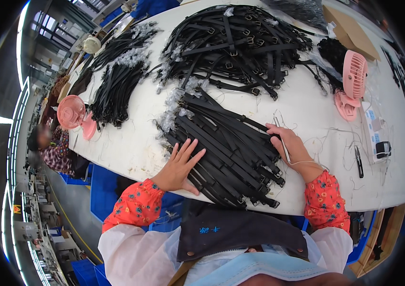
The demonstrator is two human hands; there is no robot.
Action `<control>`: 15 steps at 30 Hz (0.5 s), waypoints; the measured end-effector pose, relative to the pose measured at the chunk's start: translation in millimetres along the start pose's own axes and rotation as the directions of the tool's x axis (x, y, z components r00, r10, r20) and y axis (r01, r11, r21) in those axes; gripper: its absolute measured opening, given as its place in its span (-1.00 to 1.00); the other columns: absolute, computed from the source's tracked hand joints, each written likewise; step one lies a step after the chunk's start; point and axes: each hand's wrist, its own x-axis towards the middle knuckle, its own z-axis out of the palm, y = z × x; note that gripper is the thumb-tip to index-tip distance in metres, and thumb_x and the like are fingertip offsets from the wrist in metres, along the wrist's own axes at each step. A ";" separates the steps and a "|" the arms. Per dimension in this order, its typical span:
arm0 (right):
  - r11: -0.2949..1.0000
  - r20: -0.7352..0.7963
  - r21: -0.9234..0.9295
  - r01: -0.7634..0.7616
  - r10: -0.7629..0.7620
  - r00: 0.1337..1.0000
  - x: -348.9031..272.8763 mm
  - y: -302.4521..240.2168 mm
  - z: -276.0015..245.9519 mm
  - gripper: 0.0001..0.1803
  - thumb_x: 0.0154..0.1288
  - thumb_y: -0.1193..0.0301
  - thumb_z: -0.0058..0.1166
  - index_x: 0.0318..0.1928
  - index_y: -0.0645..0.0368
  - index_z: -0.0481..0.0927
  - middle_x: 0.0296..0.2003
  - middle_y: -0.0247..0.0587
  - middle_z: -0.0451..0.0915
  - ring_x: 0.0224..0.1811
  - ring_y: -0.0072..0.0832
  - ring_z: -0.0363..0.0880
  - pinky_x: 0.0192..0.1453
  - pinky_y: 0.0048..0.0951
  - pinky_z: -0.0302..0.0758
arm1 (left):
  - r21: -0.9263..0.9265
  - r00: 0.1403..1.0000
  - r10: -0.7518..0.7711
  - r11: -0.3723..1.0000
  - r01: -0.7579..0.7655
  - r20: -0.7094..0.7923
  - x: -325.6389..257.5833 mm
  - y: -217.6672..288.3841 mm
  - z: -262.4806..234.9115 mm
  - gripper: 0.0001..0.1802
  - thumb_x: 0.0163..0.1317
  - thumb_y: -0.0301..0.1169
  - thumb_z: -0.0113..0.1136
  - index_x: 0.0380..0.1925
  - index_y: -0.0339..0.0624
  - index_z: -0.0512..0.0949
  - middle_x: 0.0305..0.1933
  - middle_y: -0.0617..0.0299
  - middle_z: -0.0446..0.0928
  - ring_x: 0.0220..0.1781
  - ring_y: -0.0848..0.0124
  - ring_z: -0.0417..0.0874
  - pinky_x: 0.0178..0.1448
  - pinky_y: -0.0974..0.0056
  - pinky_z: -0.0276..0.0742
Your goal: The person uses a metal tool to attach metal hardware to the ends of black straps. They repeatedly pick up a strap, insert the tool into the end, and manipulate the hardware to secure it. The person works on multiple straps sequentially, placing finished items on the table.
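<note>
Far left, a seated person in a patterned top (55,150) sat beside the white curved bench (131,148). A small pink plastic desk fan (72,113) stood on the bench's left edge, next to a heap of thin black straps in clear sleeves (116,86).

The left hand (179,168) lay flat, fingers (189,148) spread wide and gripping nothing, palm down on the left end of a stack of flat black leather straps with metal buckles (226,152). That stack lay diagonally on the near edge of the bench, between both hands, clear wrapping bunched at its upper left end.

Behind it, a big tangled pile of black buckled straps (236,45) covered the bench centre.

The right hand (292,145) rested on the stack's right side, fingers curled loosely around a thin silver rod-like tool (282,143), fingertips touching the straps. A thin white cord ran from the wrist.

Further right: a second pink fan (352,83) tilted on its base, a black pen-like tool (359,162) and a small black-and-white box (382,149), well apart from the hand. Brown cardboard (350,31) lay at the far right.
</note>
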 end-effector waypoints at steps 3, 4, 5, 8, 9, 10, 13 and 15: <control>1.000 -0.007 -0.001 0.023 -0.023 1.000 -0.6 1.8 0.4 -0.78 0.54 0.39 0.05 0.11 0.11 0.55 0.21 -0.10 0.65 0.19 -0.02 0.60 0.28 -0.16 0.52 | 0.058 0.994 0.063 0.997 -0.058 -0.090 20.0 -2.0 2.9 0.51 -0.33 0.46 0.43 0.61 -0.05 0.08 0.70 -0.15 -0.12 0.73 -0.14 -0.16 0.65 -0.38 -0.25; 1.000 -0.018 0.011 0.022 -0.022 1.000 -1.8 4.0 -0.1 -0.78 0.53 0.39 0.05 0.10 0.12 0.56 0.20 -0.10 0.65 0.18 -0.01 0.61 0.26 -0.16 0.53 | 0.133 0.991 0.108 0.986 -0.096 -0.083 31.5 -1.2 4.3 0.55 -0.38 0.48 0.41 0.61 -0.11 0.06 0.69 -0.15 -0.10 0.73 -0.10 -0.15 0.67 -0.34 -0.26; 0.999 -0.019 0.031 0.026 -0.025 1.000 -1.8 1.9 -0.3 -0.79 0.53 0.39 0.04 0.09 0.12 0.56 0.17 -0.08 0.67 0.14 -0.01 0.64 0.23 -0.16 0.55 | 0.125 0.987 0.132 0.985 -0.121 -0.088 39.4 -2.0 3.8 0.57 -0.39 0.47 0.41 0.61 -0.14 0.04 0.69 -0.15 -0.09 0.73 -0.09 -0.14 0.67 -0.32 -0.26; 0.996 -0.021 0.088 0.031 -0.029 0.999 -1.0 -5.6 -1.9 -0.79 0.54 0.41 0.02 0.09 0.13 0.57 0.08 -0.05 0.71 0.04 -0.01 0.69 0.15 -0.18 0.59 | 0.120 0.974 0.218 0.970 -0.210 -0.059 68.9 -1.7 -1.1 0.66 -0.49 0.37 0.49 0.60 -0.32 -0.04 0.70 -0.16 -0.14 0.74 -0.09 -0.17 0.70 -0.29 -0.32; 0.993 -0.015 0.109 0.034 -0.033 0.999 -0.1 -5.3 -1.4 -0.79 0.55 0.41 0.02 0.09 0.14 0.58 0.04 -0.03 0.72 0.01 -0.01 0.70 0.13 -0.19 0.60 | 0.125 0.968 0.242 0.964 -0.233 -0.066 79.2 -0.2 -2.8 0.67 -0.51 0.35 0.50 0.60 -0.32 -0.05 0.70 -0.17 -0.15 0.74 -0.09 -0.17 0.70 -0.28 -0.31; 0.991 -0.010 0.129 0.035 -0.034 0.999 0.1 -4.1 -1.8 -0.79 0.55 0.42 0.01 0.09 0.14 0.58 0.01 -0.02 0.73 -0.02 -0.01 0.71 0.12 -0.20 0.61 | 0.128 0.960 0.268 0.958 -0.258 -0.074 90.7 2.5 -4.7 0.68 -0.52 0.32 0.52 0.60 -0.32 -0.07 0.70 -0.17 -0.15 0.74 -0.08 -0.18 0.70 -0.28 -0.31; 0.991 -0.007 0.125 0.037 -0.036 0.999 0.8 2.7 -2.4 -0.79 0.56 0.42 -0.02 0.09 0.11 0.58 -0.07 -0.02 0.74 -0.06 0.00 0.73 0.08 -0.20 0.62 | 0.182 0.945 0.325 0.932 -0.315 -0.030 123.3 10.6 -17.3 0.69 -0.51 0.25 0.62 0.60 -0.32 -0.09 0.70 -0.18 -0.14 0.74 -0.08 -0.17 0.71 -0.26 -0.30; 0.990 -0.025 0.125 0.072 -0.070 0.997 -0.1 6.3 0.4 -0.80 0.57 0.42 -0.03 0.09 0.09 0.58 -0.13 0.01 0.74 -0.11 0.03 0.72 0.02 -0.18 0.62 | 0.182 0.934 0.357 0.917 -0.356 0.027 141.3 16.0 -25.8 0.68 -0.48 0.24 0.64 0.60 -0.32 -0.09 0.70 -0.18 -0.13 0.74 -0.08 -0.17 0.71 -0.24 -0.30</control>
